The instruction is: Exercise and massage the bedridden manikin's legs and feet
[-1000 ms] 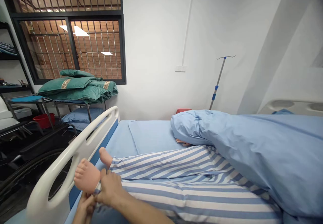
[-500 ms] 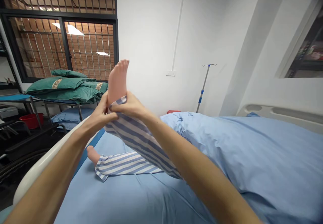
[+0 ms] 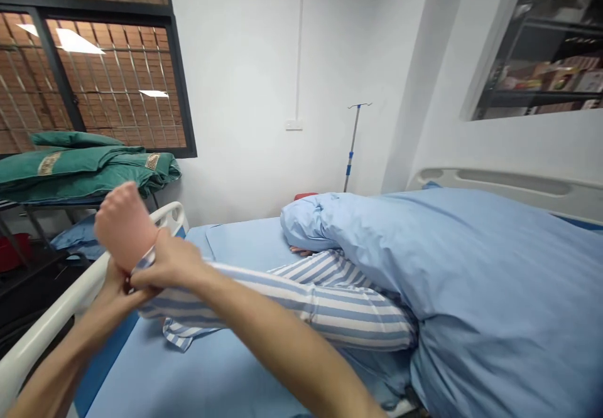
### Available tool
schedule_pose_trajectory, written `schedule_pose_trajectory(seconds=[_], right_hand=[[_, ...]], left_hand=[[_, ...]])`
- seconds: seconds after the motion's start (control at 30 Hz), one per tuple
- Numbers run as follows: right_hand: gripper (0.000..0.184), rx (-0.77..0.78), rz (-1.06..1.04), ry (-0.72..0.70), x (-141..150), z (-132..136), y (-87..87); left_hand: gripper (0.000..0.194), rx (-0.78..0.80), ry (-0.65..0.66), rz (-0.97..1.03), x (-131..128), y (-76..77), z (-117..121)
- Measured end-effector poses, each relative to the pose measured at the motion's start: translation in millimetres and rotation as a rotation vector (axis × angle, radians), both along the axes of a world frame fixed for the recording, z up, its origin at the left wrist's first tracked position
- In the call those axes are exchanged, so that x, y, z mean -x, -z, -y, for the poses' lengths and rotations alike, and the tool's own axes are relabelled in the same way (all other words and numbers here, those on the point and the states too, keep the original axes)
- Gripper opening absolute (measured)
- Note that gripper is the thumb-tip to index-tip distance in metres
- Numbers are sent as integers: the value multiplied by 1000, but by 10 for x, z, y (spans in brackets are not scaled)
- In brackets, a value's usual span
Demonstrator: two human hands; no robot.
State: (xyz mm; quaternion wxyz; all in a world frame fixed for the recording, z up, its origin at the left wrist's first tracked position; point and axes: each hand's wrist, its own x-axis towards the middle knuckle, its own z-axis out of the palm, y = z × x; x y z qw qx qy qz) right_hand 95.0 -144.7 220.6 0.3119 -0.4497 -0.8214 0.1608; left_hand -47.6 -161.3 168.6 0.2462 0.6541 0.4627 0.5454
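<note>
Both my hands are wrapped round the ankle of a raised manikin leg, its smooth pink bare foot point(image 3: 123, 225) pointing up at the left. My left hand point(image 3: 114, 289) grips the ankle from the near, lower side. Across the top lies my right hand point(image 3: 173, 260), closed over the ankle and the cuff of the blue-and-white striped trouser leg point(image 3: 362, 317). That leg slopes down to the right and passes under a light blue quilt point(image 3: 452, 248). The other striped leg point(image 3: 181, 333) lies behind and below it on the blue sheet point(image 3: 245, 239), largely hidden.
A cream bed rail point(image 3: 51, 324) runs along the left end, and a headboard point(image 3: 509, 182) stands at the right. Beyond the bed are an IV pole point(image 3: 351, 148), green cushions point(image 3: 80, 164) on a stand and a barred window point(image 3: 117, 85).
The held leg has come down and toward the left of the view, now stretched out lower over the bed. My view has turned right, and both hands keep their hold.
</note>
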Motion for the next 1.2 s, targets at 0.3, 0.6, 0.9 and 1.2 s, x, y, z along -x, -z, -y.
schedule_pose_trajectory(seconds=[0.3, 0.6, 0.9, 1.2], right_hand=[[66, 132, 320, -23, 817, -103, 1639], [69, 336, 448, 26, 1172, -182, 2817], [72, 327, 446, 90, 1194, -144, 2902], [18, 178, 368, -243, 1382, -218, 1994]], left_hand=[[81, 487, 11, 586, 580, 1917, -50], [80, 652, -121, 844, 587, 3175, 89], [82, 600, -149, 839, 588, 3325, 93], [78, 550, -117, 752, 484, 2568, 148]])
